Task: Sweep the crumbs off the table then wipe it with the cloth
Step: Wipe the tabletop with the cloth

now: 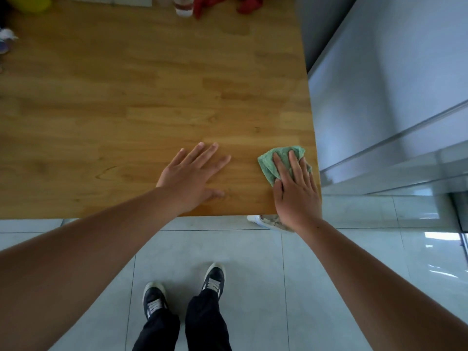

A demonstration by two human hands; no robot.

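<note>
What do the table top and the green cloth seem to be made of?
Table: looks like wood, joined staves with visible grain, smooth with a light sheen; it may be laminate. Cloth: soft looped pile, probably microfibre or terry, matte, wrinkled under the right hand.

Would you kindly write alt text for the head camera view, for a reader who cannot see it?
Seen from above, a person's right hand presses a green cloth flat near the right edge of a wooden table, while the left hand rests open beside it.
</note>
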